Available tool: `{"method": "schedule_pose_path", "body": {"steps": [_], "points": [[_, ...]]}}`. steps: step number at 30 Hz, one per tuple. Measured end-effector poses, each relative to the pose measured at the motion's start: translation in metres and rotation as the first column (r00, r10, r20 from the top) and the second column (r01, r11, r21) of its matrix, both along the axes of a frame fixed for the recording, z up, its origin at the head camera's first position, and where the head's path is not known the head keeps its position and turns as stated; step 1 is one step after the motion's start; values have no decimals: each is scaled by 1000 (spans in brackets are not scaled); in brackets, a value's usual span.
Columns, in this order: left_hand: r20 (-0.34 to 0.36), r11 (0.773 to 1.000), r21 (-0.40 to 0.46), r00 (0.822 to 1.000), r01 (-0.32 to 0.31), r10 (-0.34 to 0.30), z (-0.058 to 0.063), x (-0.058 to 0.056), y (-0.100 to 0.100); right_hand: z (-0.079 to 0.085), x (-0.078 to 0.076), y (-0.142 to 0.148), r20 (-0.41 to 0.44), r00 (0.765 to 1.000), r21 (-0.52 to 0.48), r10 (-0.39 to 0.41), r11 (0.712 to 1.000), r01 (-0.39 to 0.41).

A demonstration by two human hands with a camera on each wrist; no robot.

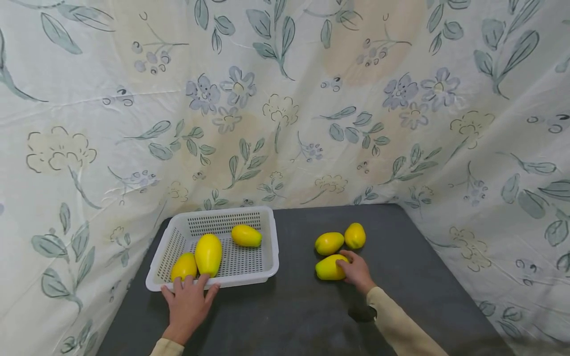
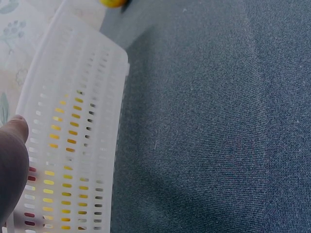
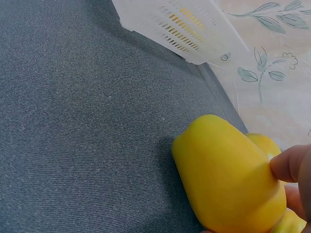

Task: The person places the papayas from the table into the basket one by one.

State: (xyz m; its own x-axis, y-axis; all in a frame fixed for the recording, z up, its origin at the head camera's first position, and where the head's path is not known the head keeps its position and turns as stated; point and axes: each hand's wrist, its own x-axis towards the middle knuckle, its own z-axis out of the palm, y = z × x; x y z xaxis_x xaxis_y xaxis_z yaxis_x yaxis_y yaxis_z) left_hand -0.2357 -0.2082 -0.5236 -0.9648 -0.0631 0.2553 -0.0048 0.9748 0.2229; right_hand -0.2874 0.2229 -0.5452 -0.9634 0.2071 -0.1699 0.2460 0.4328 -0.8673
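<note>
My left hand (image 1: 189, 301) holds the near rim of a white perforated plastic basket (image 1: 271, 257), fingers over the edge and thumb on the outer side. Inside the basket lie three yellow papayas: a large one (image 1: 208, 254), a smaller one (image 1: 184, 267) beside it, and another (image 1: 246, 236) towards the right. On the dark table, my right hand (image 1: 357, 273) grips the right end of a papaya (image 3: 226, 177) between thumb and fingers. Just behind it sit two more, a left papaya (image 1: 329, 244) and a right papaya (image 1: 355, 236).
A dark grey cloth-like surface covers the table (image 1: 294, 316). Floral fabric (image 1: 285, 123) hangs behind the table and along its sides. A black patch (image 1: 361, 313) shows beside the right wrist; what it is I cannot tell.
</note>
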Motion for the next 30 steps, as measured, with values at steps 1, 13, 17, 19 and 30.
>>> {"method": "schedule_pose_path", "body": {"steps": [1,13,17,19,30], "points": [[-2,1000,1,1000,0,0,0,0,0,0,0,0,-1,1000,1,-1,1000,1],[28,1000,6,1000,-15,15,2,1,1,0,3,-1,-18,1000,27,-6,1000,6],[31,1000,-5,999,-27,27,0,2,0,-4,7,-2,-29,1000,41,-2,999,3],[27,1000,-8,999,-29,29,-1,1,-1,-5,10,-2,-27,1000,36,-4,999,5],[-64,1000,-3,998,1,-1,-5,-2,-7,3,8,-1,-66,998,-15,12,1000,-13]]}}
